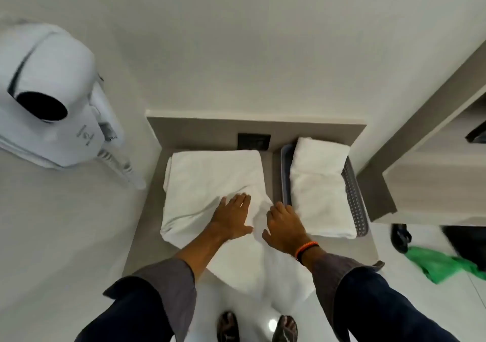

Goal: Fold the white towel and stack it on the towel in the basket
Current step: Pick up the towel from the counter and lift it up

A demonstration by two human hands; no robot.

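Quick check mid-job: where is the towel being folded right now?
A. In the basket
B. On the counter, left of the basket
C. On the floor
B: the white towel lies on the counter under both hands, left of the basket.

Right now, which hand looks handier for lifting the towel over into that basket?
Probably the right hand: it rests on the white towel at the edge beside the basket. The left hand lies flat farther away.

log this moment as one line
stage: folding | left hand: flat on towel | right hand: flat on towel | basket: one folded towel
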